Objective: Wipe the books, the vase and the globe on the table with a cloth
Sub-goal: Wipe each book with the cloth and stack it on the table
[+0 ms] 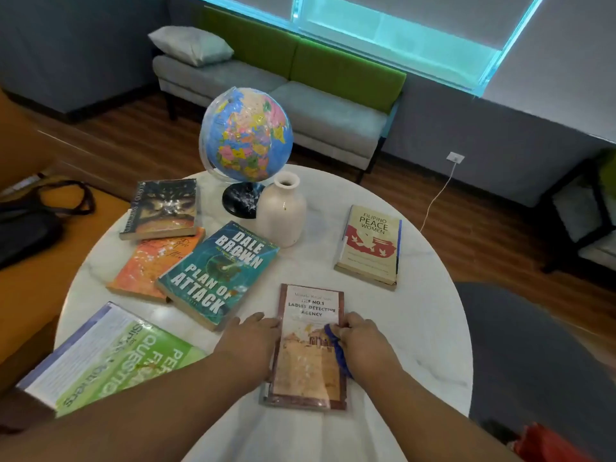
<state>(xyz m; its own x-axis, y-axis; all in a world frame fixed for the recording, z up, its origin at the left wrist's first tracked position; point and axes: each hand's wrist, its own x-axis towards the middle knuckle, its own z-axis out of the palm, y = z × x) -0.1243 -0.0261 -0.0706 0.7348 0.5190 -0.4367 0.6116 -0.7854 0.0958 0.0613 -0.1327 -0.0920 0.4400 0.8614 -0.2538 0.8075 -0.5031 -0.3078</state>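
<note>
Between our left grip (248,341) and our right grip (361,341), the brown book (308,358) lies flat on the white counter (416,328). Our left grip is released, with straight fingers touching the book's left edge. Our right grip clenches a blue cloth (336,348) on the book's right edge. Well beyond both grips stand the vase (281,211) and the globe (245,135). The teal book (216,275) lies just left of our left grip.

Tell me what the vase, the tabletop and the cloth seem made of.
Vase: glazed ceramic probably, cream and glossy with highlights. Tabletop: marble or marble-look laminate, white with grey veins, polished. Cloth: soft blue fabric, bunched under the right hand.
</note>
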